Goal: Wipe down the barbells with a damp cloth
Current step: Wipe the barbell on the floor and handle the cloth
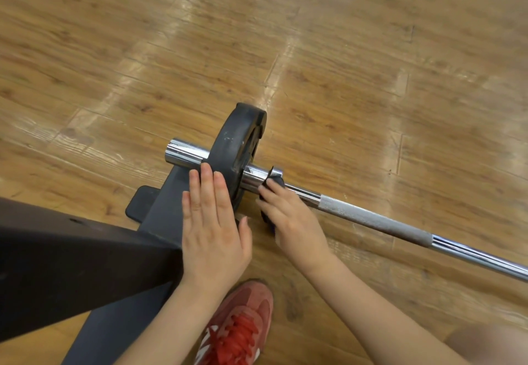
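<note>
A chrome barbell (377, 220) lies across the wooden floor, running from centre left to the right edge. A black weight plate (233, 147) sits on its sleeve near the left end. My left hand (213, 221) is flat with straight fingers, its fingertips against the near face of the plate. My right hand (288, 216) grips a small dark cloth (271, 183) pressed to the sleeve just right of the plate. Most of the cloth is hidden under the fingers.
A black metal rack frame (71, 259) and its base foot (160, 207) fill the lower left, right beside the plate. A red lace-up shoe (237, 327) stands at the bottom centre. Wooden floor (343, 64) stretches beyond the bar.
</note>
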`<action>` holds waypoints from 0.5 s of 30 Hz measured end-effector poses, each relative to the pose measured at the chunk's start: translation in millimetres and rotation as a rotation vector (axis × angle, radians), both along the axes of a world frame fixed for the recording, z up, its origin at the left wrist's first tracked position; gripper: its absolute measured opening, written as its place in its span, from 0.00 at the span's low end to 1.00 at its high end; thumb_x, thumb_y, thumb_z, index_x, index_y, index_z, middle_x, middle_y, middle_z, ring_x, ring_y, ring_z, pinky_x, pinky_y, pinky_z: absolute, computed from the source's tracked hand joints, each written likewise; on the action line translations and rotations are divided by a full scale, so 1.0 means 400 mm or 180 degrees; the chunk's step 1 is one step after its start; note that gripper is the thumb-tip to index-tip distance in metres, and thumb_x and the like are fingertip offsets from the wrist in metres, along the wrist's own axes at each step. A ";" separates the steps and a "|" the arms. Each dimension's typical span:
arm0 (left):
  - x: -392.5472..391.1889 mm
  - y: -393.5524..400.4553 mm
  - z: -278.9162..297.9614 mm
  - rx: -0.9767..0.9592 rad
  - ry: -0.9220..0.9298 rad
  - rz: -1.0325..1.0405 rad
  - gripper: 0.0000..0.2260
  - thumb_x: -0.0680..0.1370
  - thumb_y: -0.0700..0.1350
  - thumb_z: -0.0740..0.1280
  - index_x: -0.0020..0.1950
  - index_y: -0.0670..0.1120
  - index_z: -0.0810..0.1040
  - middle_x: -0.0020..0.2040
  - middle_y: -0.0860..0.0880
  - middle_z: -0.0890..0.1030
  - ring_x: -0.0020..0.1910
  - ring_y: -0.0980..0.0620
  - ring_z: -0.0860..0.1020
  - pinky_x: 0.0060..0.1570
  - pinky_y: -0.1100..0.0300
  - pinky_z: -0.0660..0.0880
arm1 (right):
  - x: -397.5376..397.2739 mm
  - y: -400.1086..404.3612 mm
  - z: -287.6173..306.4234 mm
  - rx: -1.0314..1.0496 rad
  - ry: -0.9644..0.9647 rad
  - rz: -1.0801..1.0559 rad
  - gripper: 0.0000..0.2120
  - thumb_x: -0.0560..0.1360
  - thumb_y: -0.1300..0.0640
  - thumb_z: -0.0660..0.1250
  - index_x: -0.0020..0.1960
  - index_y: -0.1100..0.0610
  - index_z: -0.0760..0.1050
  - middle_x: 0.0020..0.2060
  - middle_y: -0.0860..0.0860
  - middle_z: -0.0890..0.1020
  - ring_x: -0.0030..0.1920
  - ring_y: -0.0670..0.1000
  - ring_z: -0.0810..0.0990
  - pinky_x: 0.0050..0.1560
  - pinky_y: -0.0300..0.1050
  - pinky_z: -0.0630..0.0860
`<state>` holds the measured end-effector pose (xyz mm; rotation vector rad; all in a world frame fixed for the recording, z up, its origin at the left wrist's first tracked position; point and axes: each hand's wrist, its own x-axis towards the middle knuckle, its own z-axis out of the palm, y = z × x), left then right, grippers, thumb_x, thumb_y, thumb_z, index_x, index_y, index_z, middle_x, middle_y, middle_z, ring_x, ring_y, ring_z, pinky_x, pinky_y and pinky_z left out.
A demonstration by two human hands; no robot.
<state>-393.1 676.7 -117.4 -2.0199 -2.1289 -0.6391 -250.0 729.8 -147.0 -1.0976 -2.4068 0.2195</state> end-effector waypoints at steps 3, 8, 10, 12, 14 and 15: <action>0.001 0.004 -0.001 0.0023 -0.0024 0.0007 0.37 0.76 0.48 0.56 0.77 0.36 0.41 0.76 0.35 0.50 0.76 0.37 0.49 0.75 0.48 0.44 | 0.013 0.008 0.013 0.0131 0.0338 -0.0134 0.15 0.73 0.69 0.57 0.53 0.68 0.79 0.55 0.62 0.80 0.62 0.59 0.73 0.63 0.54 0.71; 0.002 0.002 0.002 -0.0082 -0.0019 0.0030 0.36 0.75 0.48 0.57 0.77 0.35 0.44 0.76 0.34 0.50 0.76 0.37 0.49 0.75 0.48 0.44 | 0.038 0.029 -0.023 -0.0029 -0.0067 -0.0460 0.32 0.66 0.76 0.66 0.68 0.63 0.65 0.65 0.63 0.73 0.67 0.59 0.69 0.66 0.57 0.68; 0.002 0.004 0.003 -0.0088 -0.0014 0.0036 0.35 0.75 0.48 0.56 0.76 0.34 0.45 0.75 0.34 0.50 0.76 0.37 0.48 0.75 0.48 0.44 | 0.057 0.016 -0.041 -0.0144 -0.0281 -0.0675 0.37 0.62 0.77 0.67 0.69 0.63 0.63 0.65 0.62 0.74 0.66 0.60 0.71 0.67 0.56 0.67; 0.002 0.003 0.005 -0.0142 0.0019 0.0086 0.36 0.76 0.48 0.56 0.77 0.34 0.43 0.76 0.34 0.49 0.76 0.38 0.45 0.75 0.48 0.43 | 0.072 0.002 -0.041 -0.0011 -0.0423 -0.0824 0.29 0.65 0.72 0.59 0.66 0.63 0.68 0.63 0.62 0.76 0.65 0.59 0.73 0.68 0.53 0.64; 0.011 -0.005 0.009 -0.0171 0.0038 0.0101 0.37 0.75 0.48 0.56 0.77 0.34 0.42 0.76 0.34 0.47 0.77 0.39 0.42 0.75 0.47 0.42 | 0.081 -0.007 -0.028 0.0062 -0.0456 -0.1032 0.27 0.65 0.67 0.52 0.62 0.65 0.75 0.60 0.61 0.78 0.62 0.59 0.76 0.66 0.52 0.63; 0.021 -0.012 0.008 -0.0177 0.0105 0.0010 0.36 0.75 0.48 0.56 0.77 0.34 0.43 0.77 0.35 0.46 0.77 0.39 0.42 0.75 0.47 0.41 | 0.079 -0.008 -0.021 0.0034 -0.0410 -0.1126 0.27 0.65 0.67 0.50 0.60 0.66 0.77 0.59 0.61 0.79 0.60 0.60 0.78 0.65 0.53 0.64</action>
